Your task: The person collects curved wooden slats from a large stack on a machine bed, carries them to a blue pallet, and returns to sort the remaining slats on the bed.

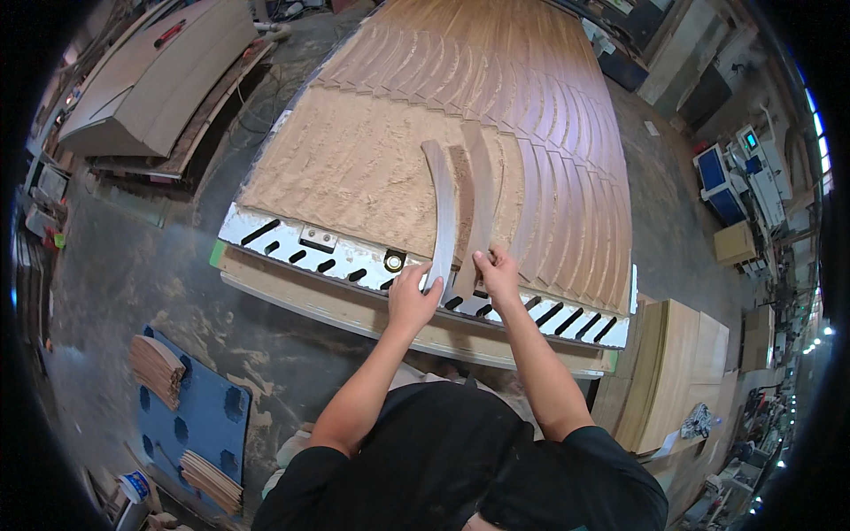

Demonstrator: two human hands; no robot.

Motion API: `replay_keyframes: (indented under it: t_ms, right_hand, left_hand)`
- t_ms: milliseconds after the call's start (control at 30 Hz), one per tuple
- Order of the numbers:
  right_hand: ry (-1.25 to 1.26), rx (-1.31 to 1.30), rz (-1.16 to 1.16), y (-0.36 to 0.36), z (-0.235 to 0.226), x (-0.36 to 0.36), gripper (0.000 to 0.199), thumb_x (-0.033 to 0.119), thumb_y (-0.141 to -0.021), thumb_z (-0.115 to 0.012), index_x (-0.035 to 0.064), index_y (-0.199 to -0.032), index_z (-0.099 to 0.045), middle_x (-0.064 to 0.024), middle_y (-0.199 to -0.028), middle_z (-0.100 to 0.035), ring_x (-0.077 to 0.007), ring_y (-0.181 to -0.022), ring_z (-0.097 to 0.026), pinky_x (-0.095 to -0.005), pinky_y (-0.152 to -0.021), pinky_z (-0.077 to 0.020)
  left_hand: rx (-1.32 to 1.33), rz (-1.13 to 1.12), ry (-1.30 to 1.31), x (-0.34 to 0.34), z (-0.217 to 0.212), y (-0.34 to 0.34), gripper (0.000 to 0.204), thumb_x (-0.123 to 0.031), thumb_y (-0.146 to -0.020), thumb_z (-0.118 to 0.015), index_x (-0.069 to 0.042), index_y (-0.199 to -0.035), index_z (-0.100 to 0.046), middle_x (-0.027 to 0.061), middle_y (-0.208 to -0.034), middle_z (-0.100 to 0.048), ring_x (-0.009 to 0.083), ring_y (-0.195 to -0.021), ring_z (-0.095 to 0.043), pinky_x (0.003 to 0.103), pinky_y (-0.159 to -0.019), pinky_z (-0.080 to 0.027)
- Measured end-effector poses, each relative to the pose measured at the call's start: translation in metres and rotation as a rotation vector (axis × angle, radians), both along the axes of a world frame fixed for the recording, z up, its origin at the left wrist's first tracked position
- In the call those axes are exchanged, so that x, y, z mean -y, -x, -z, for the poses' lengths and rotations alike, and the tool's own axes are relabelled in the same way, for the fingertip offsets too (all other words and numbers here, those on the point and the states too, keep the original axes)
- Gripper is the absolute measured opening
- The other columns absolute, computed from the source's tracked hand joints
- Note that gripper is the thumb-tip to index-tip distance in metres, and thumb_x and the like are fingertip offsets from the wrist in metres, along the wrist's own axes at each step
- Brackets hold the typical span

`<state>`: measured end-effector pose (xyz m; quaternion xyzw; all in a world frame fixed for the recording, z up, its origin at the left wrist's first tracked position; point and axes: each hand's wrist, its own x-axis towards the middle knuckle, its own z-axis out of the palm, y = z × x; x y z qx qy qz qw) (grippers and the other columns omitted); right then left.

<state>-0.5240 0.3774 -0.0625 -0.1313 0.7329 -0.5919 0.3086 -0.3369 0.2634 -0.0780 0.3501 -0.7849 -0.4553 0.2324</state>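
Note:
My left hand is closed on the near end of a pale, greyish curved wood strip. The strip reaches away from me above the sandy-coloured, ridged coating on a large panel. My right hand pinches the near end of a second, browner curved wood strip, just right of the first. Between the two shows a narrow dark brown patch. On the right, several curved strips lie side by side in the coating, with sandy lines between them.
A white slotted metal edge borders the panel's near side. On a blue pallet at lower left are stacks of curved strips. Wooden boards stand at lower right. A large box-like piece is at the far left.

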Motion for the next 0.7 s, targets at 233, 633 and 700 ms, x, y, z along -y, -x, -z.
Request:
replay_keyframes:
  t_ms: [233, 633, 700]
  right_hand:
    - [0.093, 0.16, -0.003, -0.019, 0.023, 0.022, 0.025, 0.013, -0.108, -0.073, -0.0019, -0.128, -0.071, -0.0008, -0.086, -0.071, -0.0101, -0.069, -0.06, -0.0295, -0.06, -0.0479]
    - [-0.161, -0.139, -0.077, -0.029, 0.024, 0.027, 0.039, 0.023, -0.103, -0.078, -0.008, -0.126, -0.074, -0.0054, -0.078, -0.071, -0.0158, -0.067, -0.064, -0.035, -0.064, -0.0526]
    - [-0.186, -0.137, -0.079, -0.026, 0.018, 0.018, 0.048, 0.027, -0.102, -0.078, -0.0046, -0.139, -0.072, -0.0098, -0.088, -0.076, -0.0186, -0.078, -0.069, -0.0356, -0.074, -0.0569]
  left_hand:
    - [0.198, 0.196, 0.155, -0.005, -0.035, -0.024, 0.082, -0.057, -0.085, -0.088, -0.008, -0.147, -0.067, 0.0136, -0.135, -0.07, 0.0355, -0.128, -0.065, 0.051, -0.11, -0.048]
    - [0.266, 0.152, 0.394, -0.018, -0.015, -0.024, 0.072, -0.047, -0.084, -0.087, -0.007, -0.142, -0.072, 0.0122, -0.116, -0.069, 0.0337, -0.111, -0.064, 0.048, -0.095, -0.051]
    - [0.306, 0.152, 0.434, -0.018, -0.009, -0.026, 0.074, -0.048, -0.084, -0.087, -0.006, -0.142, -0.072, 0.0126, -0.118, -0.068, 0.0339, -0.111, -0.063, 0.048, -0.094, -0.051]
